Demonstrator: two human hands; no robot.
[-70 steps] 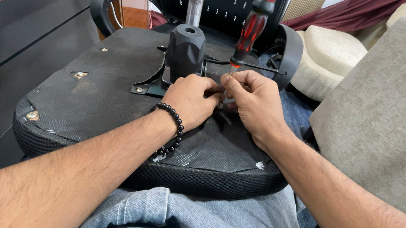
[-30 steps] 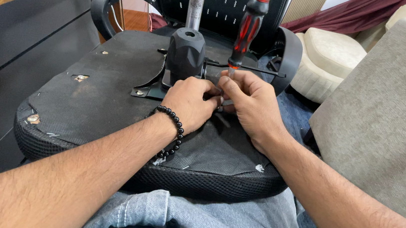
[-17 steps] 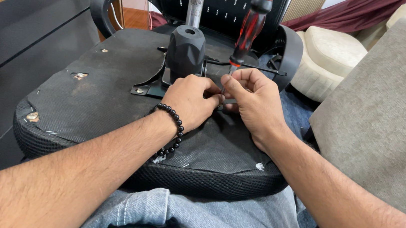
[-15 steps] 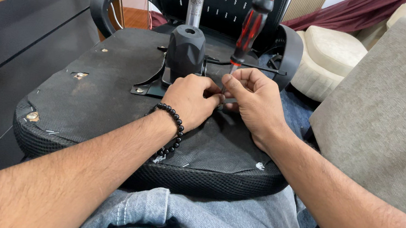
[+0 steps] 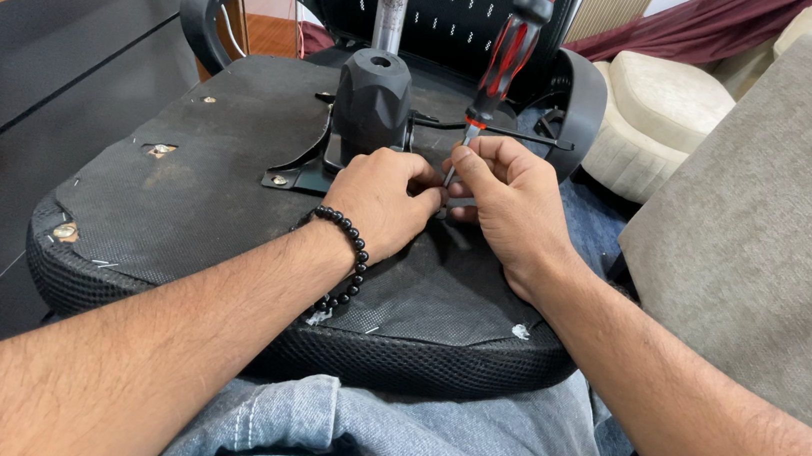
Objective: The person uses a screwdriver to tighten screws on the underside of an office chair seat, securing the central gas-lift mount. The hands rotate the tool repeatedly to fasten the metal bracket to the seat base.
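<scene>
The red-and-black-handled screwdriver (image 5: 505, 52) is held upright, slightly tilted, by the right hand (image 5: 509, 204), closed around its shaft. The left hand (image 5: 384, 201) is closed beside the tip on the overturned black chair seat (image 5: 178, 194).

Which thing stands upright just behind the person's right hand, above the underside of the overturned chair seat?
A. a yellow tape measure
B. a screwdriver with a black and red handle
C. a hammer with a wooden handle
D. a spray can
B: a screwdriver with a black and red handle rises upright from the fingers of the right hand, beside the left hand, over the seat underside.
</scene>
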